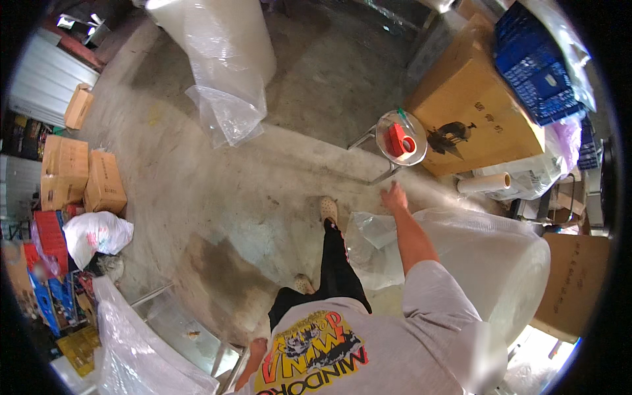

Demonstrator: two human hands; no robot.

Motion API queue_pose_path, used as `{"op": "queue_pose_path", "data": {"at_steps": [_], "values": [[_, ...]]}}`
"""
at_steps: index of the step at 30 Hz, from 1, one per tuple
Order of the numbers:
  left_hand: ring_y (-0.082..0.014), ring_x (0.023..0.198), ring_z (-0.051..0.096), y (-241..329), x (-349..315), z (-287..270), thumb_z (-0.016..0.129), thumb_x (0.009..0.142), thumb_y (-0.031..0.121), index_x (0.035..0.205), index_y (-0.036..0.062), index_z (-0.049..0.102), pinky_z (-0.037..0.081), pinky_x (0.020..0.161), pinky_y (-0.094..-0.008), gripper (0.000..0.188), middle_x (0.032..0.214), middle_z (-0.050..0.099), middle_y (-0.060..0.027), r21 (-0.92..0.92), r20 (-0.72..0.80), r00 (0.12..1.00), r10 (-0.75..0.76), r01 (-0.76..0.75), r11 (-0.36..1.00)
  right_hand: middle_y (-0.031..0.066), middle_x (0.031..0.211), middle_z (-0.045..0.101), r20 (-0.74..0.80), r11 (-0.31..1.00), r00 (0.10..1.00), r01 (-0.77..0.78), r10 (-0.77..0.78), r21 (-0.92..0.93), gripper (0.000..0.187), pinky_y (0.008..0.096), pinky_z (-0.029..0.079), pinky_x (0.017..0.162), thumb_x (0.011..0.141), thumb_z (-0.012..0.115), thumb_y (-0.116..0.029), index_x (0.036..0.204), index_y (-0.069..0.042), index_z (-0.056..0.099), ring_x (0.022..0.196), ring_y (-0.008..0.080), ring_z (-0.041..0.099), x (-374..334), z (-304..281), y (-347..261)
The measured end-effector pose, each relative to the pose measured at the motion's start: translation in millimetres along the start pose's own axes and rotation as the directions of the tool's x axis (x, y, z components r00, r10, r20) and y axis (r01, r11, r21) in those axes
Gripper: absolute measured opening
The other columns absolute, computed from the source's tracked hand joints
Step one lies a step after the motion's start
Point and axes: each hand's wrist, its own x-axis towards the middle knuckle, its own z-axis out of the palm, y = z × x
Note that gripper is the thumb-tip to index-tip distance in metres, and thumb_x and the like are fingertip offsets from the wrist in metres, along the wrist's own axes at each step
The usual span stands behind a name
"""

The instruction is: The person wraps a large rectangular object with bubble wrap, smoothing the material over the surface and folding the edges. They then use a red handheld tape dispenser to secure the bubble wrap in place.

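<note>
My right hand [394, 197] is stretched forward with its fingers apart and holds nothing. Just beyond it stands a small round-topped stool [416, 128] with metal legs. On the stool lies a red tape dispenser [394, 141] with a roll of tape in it, and a small green item [401, 114] sits near the far rim. My hand is short of the stool and does not touch it. Down by my left side hangs my left hand [258, 347], near a metal-framed table; its fingers are too small and shaded to make out.
A big roll of bubble wrap [487, 263] lies to my right, and another plastic roll [230, 52] stands ahead. Beyond the stool are a large carton [467, 99] and a blue crate [536, 62]. Cartons [66, 168] and a white bag [97, 237] line the left.
</note>
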Motion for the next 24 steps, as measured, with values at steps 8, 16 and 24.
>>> {"op": "queue_pose_path", "data": {"at_steps": [8, 16, 24], "values": [[-0.0348, 0.09, 0.066, 95, 50, -55, 0.065, 0.081, 0.029, 0.097, 0.0093, 0.068, 0.052, 0.08, -0.0412, 0.026, 0.091, 0.069, -0.0158, -0.152, 0.376, 0.662, -0.649, 0.735, 0.661, 0.0179, 0.126, 0.055, -0.149, 0.987, 0.977, -0.161, 0.155, -0.025, 0.06, 0.0456, 0.045, 0.094, 0.085, 0.062, -0.039, 0.134, -0.01, 0.042, 0.113, 0.0349, 0.055, 210, -26, 13], [-0.0359, 0.1, 0.062, 141, 132, -18, 0.053, 0.089, 0.035, 0.101, 0.0058, 0.066, 0.049, 0.088, -0.0428, 0.035, 0.105, 0.066, -0.0187, -0.283, 0.238, 0.719, -0.653, 0.694, 0.662, 0.0225, 0.117, 0.059, -0.118, 0.988, 0.993, -0.046, 0.028, -0.15, 0.049, 0.0477, 0.047, 0.088, 0.084, 0.059, -0.03, 0.123, -0.001, 0.051, 0.105, 0.0388, 0.057, 278, 19, 45], [-0.0279, 0.113, 0.056, 287, 248, -92, 0.057, 0.09, 0.026, 0.121, 0.0024, 0.056, 0.043, 0.095, -0.0384, 0.039, 0.12, 0.06, -0.0153, -0.755, -0.275, 0.949, -0.156, -0.113, 0.646, 0.0052, 0.124, 0.054, 0.41, 0.518, 0.839, -0.188, -0.357, 0.835, 0.039, 0.0341, 0.048, 0.084, 0.097, 0.05, -0.041, 0.122, -0.011, 0.053, 0.104, 0.0212, 0.056, 127, 109, -46]]}}
